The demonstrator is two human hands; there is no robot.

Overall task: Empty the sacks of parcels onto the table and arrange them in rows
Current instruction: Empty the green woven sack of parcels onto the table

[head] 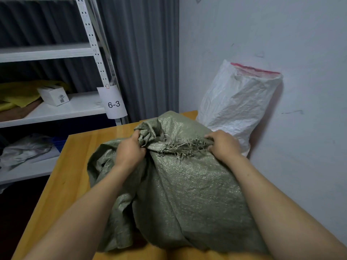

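Together, both hands, left hand [129, 150] and right hand [224, 145], grip the frayed mouth of the green sack [187, 194] lying on the table [75, 166].

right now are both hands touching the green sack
Touching. The head view shows the left hand and the right hand each gripping bunched cloth of the green sack beside its frayed edge.

Bulging green woven sack [187, 194] lying on table, frayed mouth bunched
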